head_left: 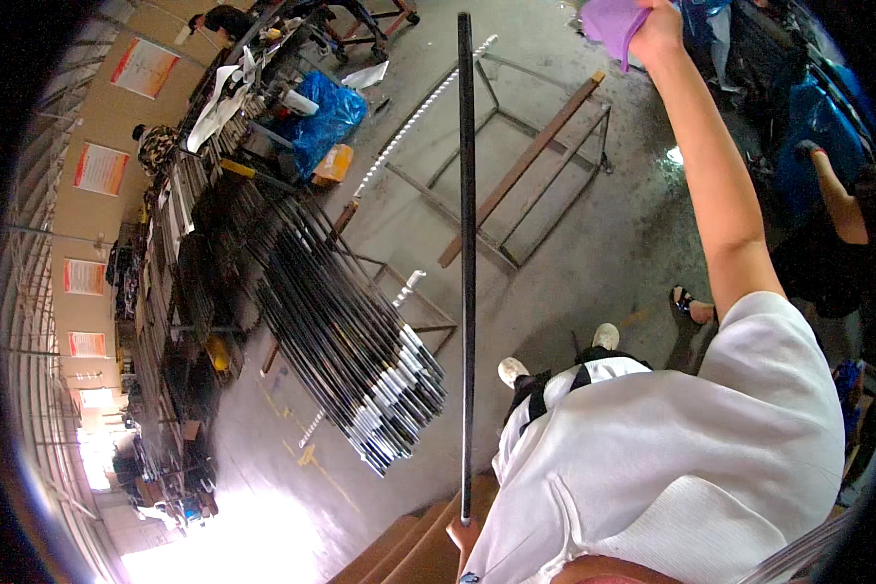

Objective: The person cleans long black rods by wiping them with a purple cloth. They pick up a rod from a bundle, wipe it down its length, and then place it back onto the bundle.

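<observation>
A long, thin black pole (468,243) runs almost straight up the middle of the view. At its lower end, close to the bottom edge, my left hand (463,532) is closed on it; only part of that hand shows. My right arm reaches out to the upper right, away from the pole. In my right hand (659,37) a purple cloth (617,27) is gripped, its loose part hanging out to the left. Left of the pole, a large bundle of black poles (336,321) with pale, shiny ends lies across a low metal stand.
An angular metal frame (516,255) with a brown bar (545,146) stands beyond the pole. A blue plastic bag (329,122) and an orange-and-white package (333,164) sit farther left. At right, a co-worker's forearm (837,195) and sandalled foot (689,304) show near blue plastic.
</observation>
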Demonstrator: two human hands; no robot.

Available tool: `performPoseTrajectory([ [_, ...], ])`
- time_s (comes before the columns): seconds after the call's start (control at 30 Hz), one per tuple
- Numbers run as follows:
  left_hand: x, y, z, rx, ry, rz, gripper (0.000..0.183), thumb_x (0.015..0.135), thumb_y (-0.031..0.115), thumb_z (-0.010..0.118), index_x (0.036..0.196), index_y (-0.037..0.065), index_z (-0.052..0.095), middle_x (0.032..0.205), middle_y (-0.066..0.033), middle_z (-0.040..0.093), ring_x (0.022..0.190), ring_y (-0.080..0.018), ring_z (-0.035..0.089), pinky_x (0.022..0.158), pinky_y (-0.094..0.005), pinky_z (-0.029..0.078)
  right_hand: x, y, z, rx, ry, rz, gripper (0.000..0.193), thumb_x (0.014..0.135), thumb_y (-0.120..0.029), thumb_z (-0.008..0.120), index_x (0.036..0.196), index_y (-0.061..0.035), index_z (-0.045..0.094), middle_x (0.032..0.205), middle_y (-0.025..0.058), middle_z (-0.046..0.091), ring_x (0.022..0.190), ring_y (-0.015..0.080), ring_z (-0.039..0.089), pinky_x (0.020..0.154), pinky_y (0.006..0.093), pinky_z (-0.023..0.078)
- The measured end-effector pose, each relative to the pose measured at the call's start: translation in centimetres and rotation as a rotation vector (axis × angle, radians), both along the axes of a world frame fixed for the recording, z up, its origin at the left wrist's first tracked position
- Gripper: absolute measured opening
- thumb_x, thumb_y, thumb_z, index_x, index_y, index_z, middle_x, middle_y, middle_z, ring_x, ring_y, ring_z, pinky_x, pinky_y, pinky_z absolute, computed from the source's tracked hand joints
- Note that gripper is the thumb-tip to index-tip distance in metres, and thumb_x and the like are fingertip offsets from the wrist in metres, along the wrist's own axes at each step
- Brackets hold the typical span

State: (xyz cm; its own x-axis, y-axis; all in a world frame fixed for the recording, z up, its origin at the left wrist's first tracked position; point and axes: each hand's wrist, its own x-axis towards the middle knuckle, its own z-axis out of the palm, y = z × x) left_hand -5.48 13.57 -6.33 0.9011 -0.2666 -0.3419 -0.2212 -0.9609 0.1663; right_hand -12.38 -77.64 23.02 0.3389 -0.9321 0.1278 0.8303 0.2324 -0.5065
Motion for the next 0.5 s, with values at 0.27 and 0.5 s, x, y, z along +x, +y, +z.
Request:
performPoseTrajectory([
  [0.27, 0.6, -9.2, 3.4, -0.036, 0.125, -0.051, 0.021, 0.063, 0.019, 0.059, 0.055, 0.0, 0.055, 0.052, -0.0196, 0.053, 0.05, -0.0357, 0.056, 0.048, -0.0446, 0.042, 6.8, 11.6, 1.5, 0.065, 0.226, -0.013, 0.022, 0.089, -0.026, 0.046, 0.091, -0.006, 0.055, 0.085, 0.0064, 0.059, 0.073, 0.017, 0.057, 0.069, 0.0293, 0.048],
  [0.5, 0.8, -6.8, 2.9, -0.026, 0.291, -0.037, 0.029, 0.071, 0.025, 0.06, 0.06, -0.001, 0.055, 0.052, -0.016, 0.05, 0.049, -0.0246, 0.053, 0.049, -0.0405, 0.041, 6.6, 12.9, 5.8, -0.169, 0.156, 0.311, 0.021, 0.086, -0.029, 0.048, 0.075, -0.0116, 0.05, 0.066, 0.0032, 0.049, 0.055, 0.0158, 0.049, 0.055, 0.0296, 0.045],
])
